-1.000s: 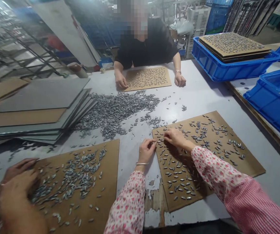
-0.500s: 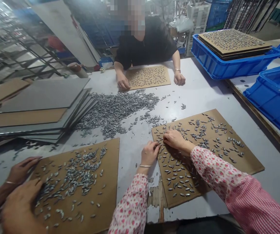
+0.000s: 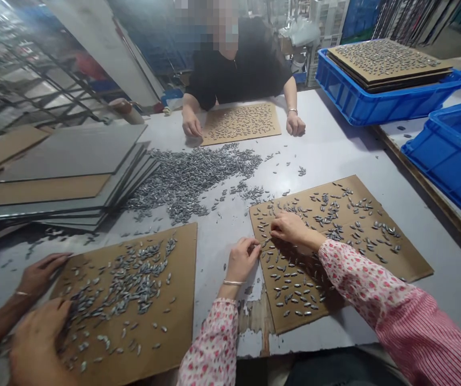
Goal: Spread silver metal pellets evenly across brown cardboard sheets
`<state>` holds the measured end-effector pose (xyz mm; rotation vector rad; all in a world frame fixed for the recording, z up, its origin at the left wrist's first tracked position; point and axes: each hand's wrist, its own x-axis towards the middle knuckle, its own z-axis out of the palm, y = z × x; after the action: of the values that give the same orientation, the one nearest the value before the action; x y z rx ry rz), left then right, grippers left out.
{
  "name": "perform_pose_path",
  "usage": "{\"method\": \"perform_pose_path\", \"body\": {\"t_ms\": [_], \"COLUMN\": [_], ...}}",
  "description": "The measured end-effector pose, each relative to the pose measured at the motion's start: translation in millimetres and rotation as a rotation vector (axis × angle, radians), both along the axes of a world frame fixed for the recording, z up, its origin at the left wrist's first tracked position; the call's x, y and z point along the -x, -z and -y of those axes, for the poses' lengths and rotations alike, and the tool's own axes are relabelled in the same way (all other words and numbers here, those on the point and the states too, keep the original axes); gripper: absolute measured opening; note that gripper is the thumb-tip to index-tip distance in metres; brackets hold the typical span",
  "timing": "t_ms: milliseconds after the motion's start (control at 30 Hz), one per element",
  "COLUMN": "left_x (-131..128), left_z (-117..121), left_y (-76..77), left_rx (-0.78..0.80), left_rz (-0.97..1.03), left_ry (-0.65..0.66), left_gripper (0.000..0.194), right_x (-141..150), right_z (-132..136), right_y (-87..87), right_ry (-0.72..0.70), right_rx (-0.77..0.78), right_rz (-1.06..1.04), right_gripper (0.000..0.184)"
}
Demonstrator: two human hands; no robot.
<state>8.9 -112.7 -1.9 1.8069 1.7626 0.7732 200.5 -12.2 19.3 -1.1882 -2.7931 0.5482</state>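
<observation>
Your left hand [image 3: 239, 261] has thumb and forefinger drawn together at the left edge of the brown cardboard sheet [image 3: 405, 266]; your right hand [image 3: 289, 228] curls over it, just beyond and to the right. You cannot tell whether either pinches anything. Small silver spindle-shaped pieces [image 3: 307, 313] lie around the right hand, the nearer rows mostly crosswise; looser clusters lie rightward, nearer that hand.

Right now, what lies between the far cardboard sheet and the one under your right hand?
Loose silvery pieces, scattered on the white tabletop; the head view shows this.
</observation>
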Motion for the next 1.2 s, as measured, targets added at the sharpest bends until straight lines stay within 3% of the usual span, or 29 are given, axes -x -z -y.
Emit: {"method": "perform_pose_path", "body": {"t_ms": [133, 300, 600, 800, 967, 1067, 1200], "left_x": [-6.9, -10.2, -11.0, -12.7, -2.6, 6.5, 12.9], "left_z": [2.6, 0.1, 0.1, -1.6, -1.5, 0.5, 2.0], "left_y": [-5.2, 2.8, 3.6, 7.5, 13.1, 16.0, 16.8], "left_rx": [0.027, 0.048, 0.046, 0.026, -0.020, -0.039, -0.036], "left_rz": [-0.052, -0.133, -0.175, -0.176, -0.060, -0.024, -0.005], "left_ry": [0.024, 0.047, 0.088, 0.097, 0.040, -0.021, -0.066], "left_gripper": [0.014, 0.014, 0.017, 0.020, 0.019, 0.017, 0.016], "right_x": [8.9, 17.2, 14.8, 10.9, 17.6, 11.0, -12.6], "right_z": [5.6, 9.2, 8.1, 13.0, 18.8, 14.5, -1.8], "right_y": [1.1, 0.7, -8.1, -0.1, -2.7, -11.2, -13.8], "right_ry": [0.021, 0.004, 0.073, -0.084, -0.070, 0.007, 0.212], "right_rx": [-0.069, -0.100, -0.066, -0.040, -0.037, 0.010, 0.047], "right_rz": [0.051, 0.066, -0.009, 0.003, -0.007, -0.059, -0.115], "right_gripper": [0.021, 0.026, 0.024, 0.018, 0.016, 0.017, 0.019]}}
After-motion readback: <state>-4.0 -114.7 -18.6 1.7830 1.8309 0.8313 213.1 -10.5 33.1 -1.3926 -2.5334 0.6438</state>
